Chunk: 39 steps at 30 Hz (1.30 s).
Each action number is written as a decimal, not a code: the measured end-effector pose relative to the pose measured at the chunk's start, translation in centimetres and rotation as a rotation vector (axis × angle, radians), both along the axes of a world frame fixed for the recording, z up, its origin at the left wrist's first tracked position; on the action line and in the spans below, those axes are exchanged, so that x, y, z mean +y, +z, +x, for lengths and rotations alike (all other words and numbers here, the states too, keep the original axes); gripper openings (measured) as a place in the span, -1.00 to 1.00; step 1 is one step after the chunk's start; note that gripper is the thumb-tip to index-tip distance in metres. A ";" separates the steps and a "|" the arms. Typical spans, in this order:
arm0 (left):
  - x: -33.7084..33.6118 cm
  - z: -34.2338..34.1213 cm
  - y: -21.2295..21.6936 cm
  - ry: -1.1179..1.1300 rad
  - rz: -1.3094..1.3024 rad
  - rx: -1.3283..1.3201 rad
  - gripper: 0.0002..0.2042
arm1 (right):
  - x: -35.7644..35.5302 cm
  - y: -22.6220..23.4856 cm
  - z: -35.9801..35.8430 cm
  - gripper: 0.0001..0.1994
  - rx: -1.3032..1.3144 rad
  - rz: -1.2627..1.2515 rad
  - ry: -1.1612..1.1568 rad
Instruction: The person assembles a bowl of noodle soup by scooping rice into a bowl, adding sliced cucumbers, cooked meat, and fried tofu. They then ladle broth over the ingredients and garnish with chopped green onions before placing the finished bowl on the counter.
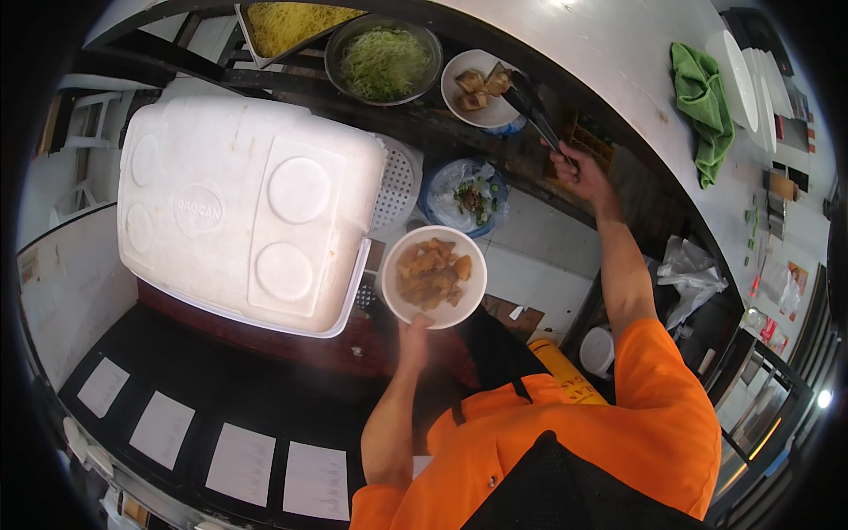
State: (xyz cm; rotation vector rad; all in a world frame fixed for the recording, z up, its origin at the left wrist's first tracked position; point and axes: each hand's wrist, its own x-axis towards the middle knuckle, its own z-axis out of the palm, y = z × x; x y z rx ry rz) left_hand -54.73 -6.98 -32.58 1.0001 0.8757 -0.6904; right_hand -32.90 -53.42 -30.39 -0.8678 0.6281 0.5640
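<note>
My left hand grips a white bowl by its near side; brown, saucy chunks of food lie in it. Black tongs are in my right hand, its fingers wrapped round the handle end. The tips of the tongs are at a brown piece of food at the right side of a second white bowl on the shelf. More brown pieces lie in that bowl. Whether the tips pinch the piece, I cannot tell.
A big white cooler box stands at left. Along the shelf are a metal bowl of shredded greens and a tray of yellow noodles. Below sits a bag-lined blue basin. A green cloth lies on the right counter beside white plates.
</note>
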 end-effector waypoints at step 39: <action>0.7 1.0 -1.1 -0.101 0.041 0.033 -0.47 | 3.0 2.2 0.8 -0.55 -0.065 -1.129 0.120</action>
